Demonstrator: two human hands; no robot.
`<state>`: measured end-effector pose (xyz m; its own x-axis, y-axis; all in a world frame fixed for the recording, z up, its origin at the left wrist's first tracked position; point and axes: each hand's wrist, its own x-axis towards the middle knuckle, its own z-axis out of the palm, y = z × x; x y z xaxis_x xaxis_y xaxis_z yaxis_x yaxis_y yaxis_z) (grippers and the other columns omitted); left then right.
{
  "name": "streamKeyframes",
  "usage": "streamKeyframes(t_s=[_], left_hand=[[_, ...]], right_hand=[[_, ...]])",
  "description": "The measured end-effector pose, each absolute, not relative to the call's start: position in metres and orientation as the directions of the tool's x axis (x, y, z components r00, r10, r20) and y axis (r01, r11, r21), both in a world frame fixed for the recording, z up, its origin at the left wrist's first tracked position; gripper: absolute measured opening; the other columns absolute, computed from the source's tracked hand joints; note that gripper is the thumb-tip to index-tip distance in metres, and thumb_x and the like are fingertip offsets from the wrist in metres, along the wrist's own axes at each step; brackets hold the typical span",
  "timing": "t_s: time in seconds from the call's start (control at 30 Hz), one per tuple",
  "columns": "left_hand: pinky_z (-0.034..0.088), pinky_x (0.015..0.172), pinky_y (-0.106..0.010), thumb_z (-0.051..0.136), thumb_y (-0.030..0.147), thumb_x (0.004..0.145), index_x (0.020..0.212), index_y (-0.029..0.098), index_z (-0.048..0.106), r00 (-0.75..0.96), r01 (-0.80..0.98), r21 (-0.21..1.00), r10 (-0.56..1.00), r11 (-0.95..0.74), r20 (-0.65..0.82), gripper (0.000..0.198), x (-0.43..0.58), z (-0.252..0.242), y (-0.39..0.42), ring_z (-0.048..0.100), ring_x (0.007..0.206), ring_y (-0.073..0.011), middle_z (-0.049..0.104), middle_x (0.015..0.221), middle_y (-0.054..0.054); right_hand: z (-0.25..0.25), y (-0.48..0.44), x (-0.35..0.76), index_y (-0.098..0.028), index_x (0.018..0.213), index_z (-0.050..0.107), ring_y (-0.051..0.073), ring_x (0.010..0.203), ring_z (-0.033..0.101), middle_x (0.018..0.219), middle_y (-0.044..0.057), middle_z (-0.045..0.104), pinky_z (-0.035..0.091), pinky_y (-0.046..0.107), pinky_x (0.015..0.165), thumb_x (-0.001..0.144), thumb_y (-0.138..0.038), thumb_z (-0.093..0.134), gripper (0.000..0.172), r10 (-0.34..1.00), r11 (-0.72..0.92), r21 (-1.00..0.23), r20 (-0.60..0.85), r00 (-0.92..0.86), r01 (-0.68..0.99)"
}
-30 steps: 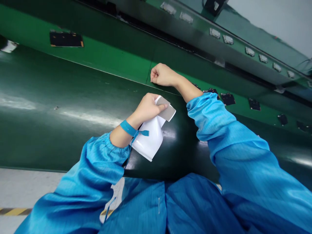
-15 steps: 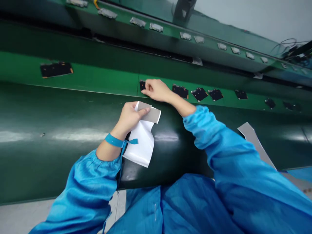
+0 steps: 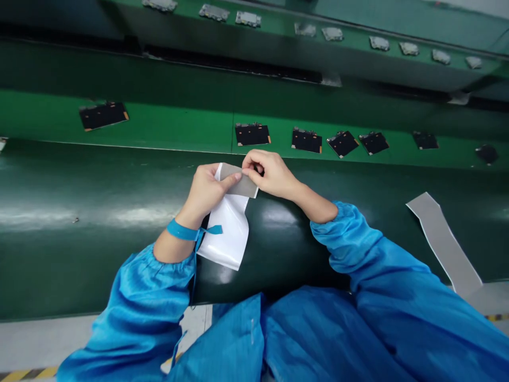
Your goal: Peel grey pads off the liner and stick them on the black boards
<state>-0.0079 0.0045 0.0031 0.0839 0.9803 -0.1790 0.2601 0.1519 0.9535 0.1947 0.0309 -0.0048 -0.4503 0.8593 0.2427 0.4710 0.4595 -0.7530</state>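
Observation:
My left hand (image 3: 210, 190) grips a folded grey-and-white sheet (image 3: 226, 233), its thumb lying on the grey face and its glossy white part hanging below. At the upper right edge of that sheet is my right hand (image 3: 272, 172), with thumb and forefinger pinched together on the edge. Whether a separate small piece is between those fingertips I cannot make out. Just beyond the right hand, a flat black board (image 3: 253, 135) with small orange marks lies on the bright green strip.
More black boards, such as one at left (image 3: 104, 115) and one at right (image 3: 307, 140), lie along the green strip (image 3: 178, 127). A grey strip sheet (image 3: 445, 239) rests on the dark green bench (image 3: 99, 254) at right. Several silvery parts (image 3: 248, 19) line the upper shelf.
My right hand has come back from the black board to the sheet's edge, leaving that board in full view. The left hand still holds the sheet. The view has shifted slightly.

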Motion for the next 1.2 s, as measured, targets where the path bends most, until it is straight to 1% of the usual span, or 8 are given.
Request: streamKeyframes(t_s=[0.13, 0.3, 0.5, 0.6, 0.77, 0.9, 1.03, 1.2], left_hand=[[0.045, 0.057, -0.025, 0.086, 0.042, 0.073, 0.074, 0.017, 0.074, 0.087, 0.265, 0.953, 0.981, 0.147, -0.175, 0.028, -0.008, 0.004, 0.004, 0.057, 0.064, -0.0147, 0.070, 0.071, -0.002], [0.045, 0.056, -0.026, 0.086, 0.042, 0.073, 0.071, 0.018, 0.070, 0.092, 0.247, 0.956, 0.979, 0.157, -0.184, 0.029, -0.008, 0.003, 0.004, 0.057, 0.063, -0.0152, 0.068, 0.069, -0.002], [0.048, 0.059, -0.026, 0.086, 0.041, 0.073, 0.083, 0.016, 0.077, 0.088, 0.249, 0.952, 0.975, 0.178, -0.206, 0.028, -0.007, 0.000, 0.004, 0.061, 0.066, -0.0163, 0.074, 0.077, -0.004], [0.047, 0.059, -0.026, 0.087, 0.041, 0.073, 0.085, 0.015, 0.079, 0.091, 0.243, 0.954, 0.975, 0.177, -0.204, 0.030, -0.007, 0.000, 0.004, 0.060, 0.066, -0.0161, 0.074, 0.078, -0.005], [0.045, 0.058, -0.025, 0.087, 0.041, 0.073, 0.081, 0.015, 0.079, 0.109, 0.230, 0.958, 0.974, 0.169, -0.197, 0.029, -0.006, 0.002, 0.003, 0.057, 0.065, -0.0145, 0.072, 0.075, -0.003], [0.045, 0.057, -0.025, 0.087, 0.041, 0.073, 0.078, 0.016, 0.077, 0.116, 0.244, 0.955, 0.972, 0.169, -0.202, 0.028, -0.006, 0.003, 0.002, 0.057, 0.064, -0.0149, 0.071, 0.073, -0.003], [0.047, 0.060, -0.027, 0.086, 0.041, 0.073, 0.086, 0.015, 0.080, 0.115, 0.232, 0.957, 0.972, 0.173, -0.204, 0.029, -0.006, 0.002, 0.004, 0.060, 0.067, -0.0165, 0.074, 0.078, -0.004], [0.046, 0.063, -0.027, 0.082, 0.040, 0.075, 0.084, 0.014, 0.079, 0.159, 0.221, 0.961, 0.967, 0.164, -0.201, 0.027, -0.005, -0.001, 0.004, 0.061, 0.067, -0.0167, 0.074, 0.076, -0.004]], right_hand=[[-0.009, 0.024, 0.193, -0.023, 0.084, 0.053, 0.022, 0.085, 0.055, 0.089, 0.006, 0.062, 0.041, 0.036, 0.076, 0.098, -0.019, 0.055, 0.014, 0.815, 0.571, -0.647, 0.372, -0.445, 0.505], [-0.011, 0.022, 0.189, -0.024, 0.084, 0.051, 0.020, 0.077, 0.052, 0.084, 0.003, 0.059, 0.045, 0.036, 0.074, 0.093, -0.018, 0.057, 0.013, 0.849, 0.504, -0.750, 0.340, -0.403, 0.428], [-0.016, 0.028, 0.192, -0.025, 0.087, 0.052, 0.017, 0.071, 0.048, 0.081, 0.001, 0.054, 0.042, 0.032, 0.064, 0.098, -0.036, 0.063, 0.019, 0.933, 0.309, -0.893, 0.217, -0.288, 0.327], [-0.018, 0.030, 0.192, -0.025, 0.094, 0.054, 0.015, 0.070, 0.048, 0.087, 0.001, 0.057, 0.041, 0.030, 0.061, 0.098, -0.038, 0.065, 0.018, 0.947, 0.258, -0.916, 0.176, -0.270, 0.307], [-0.014, 0.024, 0.184, -0.026, 0.104, 0.056, 0.013, 0.063, 0.043, 0.094, 0.000, 0.064, 0.042, 0.031, 0.063, 0.091, -0.020, 0.064, 0.017, 0.921, 0.325, -0.883, 0.214, -0.326, 0.339], [-0.009, 0.018, 0.183, -0.026, 0.101, 0.055, 0.015, 0.066, 0.047, 0.093, 0.001, 0.064, 0.046, 0.033, 0.068, 0.093, -0.015, 0.059, 0.015, 0.904, 0.396, -0.815, 0.264, -0.337, 0.422], [-0.011, 0.018, 0.188, -0.026, 0.109, 0.055, 0.016, 0.066, 0.047, 0.097, 0.003, 0.065, 0.048, 0.034, 0.067, 0.100, -0.020, 0.057, 0.011, 0.904, 0.421, -0.807, 0.337, -0.262, 0.415], [-0.022, 0.057, 0.185, -0.029, 0.123, 0.052, 0.015, 0.067, 0.050, 0.099, 0.002, 0.063, 0.048, 0.032, 0.062, 0.104, -0.037, 0.065, 0.024, 0.890, 0.453, -0.839, 0.408, -0.201, 0.303]])
